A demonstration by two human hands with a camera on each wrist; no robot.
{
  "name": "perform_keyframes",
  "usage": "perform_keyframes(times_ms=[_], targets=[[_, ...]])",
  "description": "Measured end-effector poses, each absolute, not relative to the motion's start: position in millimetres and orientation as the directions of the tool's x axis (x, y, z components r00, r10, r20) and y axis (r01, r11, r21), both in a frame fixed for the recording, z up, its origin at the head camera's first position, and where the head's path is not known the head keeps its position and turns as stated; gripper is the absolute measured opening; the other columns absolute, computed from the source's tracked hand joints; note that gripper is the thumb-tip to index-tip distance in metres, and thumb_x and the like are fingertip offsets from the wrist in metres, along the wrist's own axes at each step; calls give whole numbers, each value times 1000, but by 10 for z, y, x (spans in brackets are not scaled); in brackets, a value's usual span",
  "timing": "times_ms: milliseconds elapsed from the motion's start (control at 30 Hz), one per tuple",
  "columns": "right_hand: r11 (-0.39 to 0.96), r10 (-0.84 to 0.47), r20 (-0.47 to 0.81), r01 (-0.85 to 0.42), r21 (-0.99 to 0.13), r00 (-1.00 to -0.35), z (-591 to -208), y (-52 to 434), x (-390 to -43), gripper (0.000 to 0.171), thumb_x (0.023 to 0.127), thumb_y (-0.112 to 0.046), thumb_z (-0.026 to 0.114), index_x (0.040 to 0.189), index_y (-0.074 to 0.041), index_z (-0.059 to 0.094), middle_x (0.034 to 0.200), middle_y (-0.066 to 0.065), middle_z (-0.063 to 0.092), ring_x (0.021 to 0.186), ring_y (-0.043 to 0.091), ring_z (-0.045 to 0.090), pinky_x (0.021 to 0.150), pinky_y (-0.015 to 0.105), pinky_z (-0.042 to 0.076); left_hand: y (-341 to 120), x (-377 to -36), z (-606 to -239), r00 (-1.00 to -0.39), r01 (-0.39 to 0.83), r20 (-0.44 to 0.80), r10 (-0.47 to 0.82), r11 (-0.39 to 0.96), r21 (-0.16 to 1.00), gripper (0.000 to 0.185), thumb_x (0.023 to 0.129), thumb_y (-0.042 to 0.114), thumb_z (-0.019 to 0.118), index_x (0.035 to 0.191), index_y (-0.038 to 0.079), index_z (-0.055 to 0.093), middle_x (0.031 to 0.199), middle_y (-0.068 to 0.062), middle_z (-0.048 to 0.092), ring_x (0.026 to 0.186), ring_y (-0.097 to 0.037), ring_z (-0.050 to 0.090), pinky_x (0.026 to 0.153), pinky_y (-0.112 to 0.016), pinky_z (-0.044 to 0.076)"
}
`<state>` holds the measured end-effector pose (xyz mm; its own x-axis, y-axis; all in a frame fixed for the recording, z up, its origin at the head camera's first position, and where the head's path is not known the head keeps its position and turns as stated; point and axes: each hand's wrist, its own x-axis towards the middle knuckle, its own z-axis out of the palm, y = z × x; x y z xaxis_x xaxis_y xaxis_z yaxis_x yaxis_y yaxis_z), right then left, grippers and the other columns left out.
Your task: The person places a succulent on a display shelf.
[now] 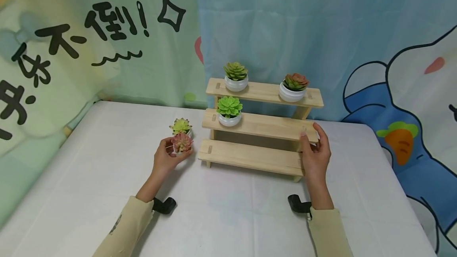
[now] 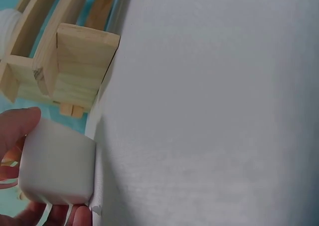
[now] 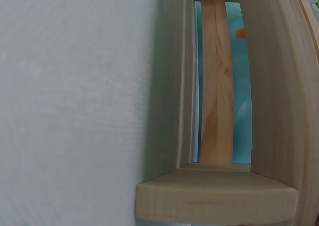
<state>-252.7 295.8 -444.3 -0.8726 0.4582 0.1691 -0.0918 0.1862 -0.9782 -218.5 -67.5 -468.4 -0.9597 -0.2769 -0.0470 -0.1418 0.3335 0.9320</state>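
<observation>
Left hand (image 1: 165,158) grips pink succulent pot (image 1: 181,143); right hand (image 1: 315,154) at shelf (image 1: 257,126).

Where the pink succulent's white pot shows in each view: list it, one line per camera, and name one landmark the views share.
Head: the pink succulent pot sits left of centre, gripped by the left hand, just left of the stand's lowest step.
Left wrist: its white pot fills the lower left corner, fingers around it.
Right wrist: not in it.
Shared landmark: the wooden stepped stand on the white table.
</observation>
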Motion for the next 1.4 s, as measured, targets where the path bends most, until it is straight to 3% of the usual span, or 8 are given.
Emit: perform_keyframes(times_ms=[400, 633, 700, 867, 1100, 1400], targets=[[171, 457, 157, -87, -981, -876, -4474, 2980, -2549, 49, 96, -20, 62, 143, -16, 50, 121, -11, 53, 89, 0, 52, 74, 15, 41, -692, -2187, -4701, -954, -160, -57, -295, 337, 928, 67, 77, 12, 82, 130, -8, 47, 122, -27, 55, 107, -37, 58, 76, -19, 44], [176, 466, 172, -100, -979, -868, -4459, 2970, -2541, 48, 96, -18, 62, 142, -15, 51, 119, -9, 55, 88, 0, 53, 74, 15, 41, -704, -2169, -4676, -951, -167, -58, -305, 343, 924, 65, 77, 13, 82, 128, -9, 49, 123, -27, 56, 109, -39, 60, 86, -38, 52], [175, 468, 171, -99, -980, -867, -4452, 2969, -2539, 48, 96, -18, 62, 142, -15, 51, 117, -10, 55, 88, 0, 53, 74, 15, 41, -716, -2164, -4679, -948, -169, -60, -312, 336, 927, 64, 77, 13, 82, 128, -8, 50, 122, -27, 57, 108, -39, 60, 86, -39, 52], [183, 464, 170, -93, -979, -869, -4454, 2975, -2537, 48, 96, -20, 61, 143, -15, 51, 124, -6, 54, 88, -1, 52, 75, 15, 41, -745, -2134, -4685, -942, -164, -50, -333, 322, 932, 62, 75, 12, 83, 126, -7, 53, 120, -26, 58, 107, -38, 61, 83, -32, 53], [194, 465, 177, -95, -976, -868, -4458, 2977, -2523, 47, 96, -20, 62, 142, -16, 52, 113, -14, 55, 82, 0, 52, 72, 15, 41, -748, -2061, -4637, -938, -113, -1, -347, 303, 946, 62, 74, 10, 84, 125, -8, 54, 118, -26, 59, 106, -38, 62, 72, -12, 47], [194, 464, 187, -106, -975, -866, -4449, 2974, -2517, 47, 96, -19, 62, 142, -15, 52, 114, -11, 55, 84, -1, 53, 74, 14, 42, -689, -1959, -4498, -941, -16, 103, -322, 348, 937, 62, 72, 9, 85, 123, -7, 55, 118, -22, 61, 106, -33, 61, 72, -14, 49]])
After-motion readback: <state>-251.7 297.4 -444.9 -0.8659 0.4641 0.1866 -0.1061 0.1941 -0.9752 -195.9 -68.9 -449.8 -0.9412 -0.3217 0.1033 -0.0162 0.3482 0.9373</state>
